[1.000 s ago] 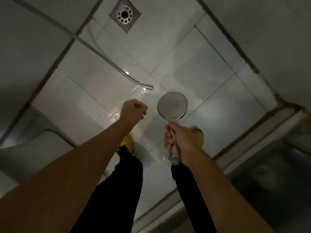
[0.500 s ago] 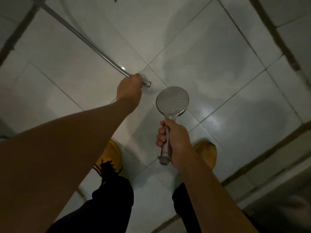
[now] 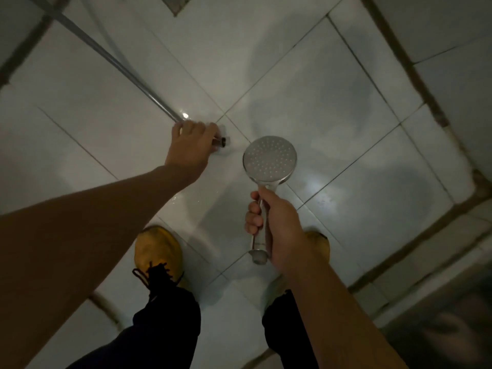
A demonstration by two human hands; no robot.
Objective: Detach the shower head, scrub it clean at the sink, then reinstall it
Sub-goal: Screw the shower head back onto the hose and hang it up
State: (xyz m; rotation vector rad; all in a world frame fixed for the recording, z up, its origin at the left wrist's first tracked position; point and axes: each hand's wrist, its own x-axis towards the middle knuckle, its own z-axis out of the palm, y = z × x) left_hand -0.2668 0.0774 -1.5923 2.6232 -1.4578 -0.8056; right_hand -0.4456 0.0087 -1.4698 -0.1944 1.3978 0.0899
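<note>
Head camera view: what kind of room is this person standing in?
Most likely a bathroom or shower area: pale tiled floor with wet patches, a metal shower hose, a detached shower head, and the edge of a floor drain.

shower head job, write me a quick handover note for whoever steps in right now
Left hand: closed around the loose end of the shower hose, down at the tiled floor.
Right hand: gripping the shower head by its handle, spray face up.
Head and hose are apart, with a clear gap between the hose fitting and the head.
Done: the head is off the hose.
Left: whether it has been scrubbed cannot be told from this view. No sink is visible. If clean, screw it back onto the hose end and rehang it.
</note>
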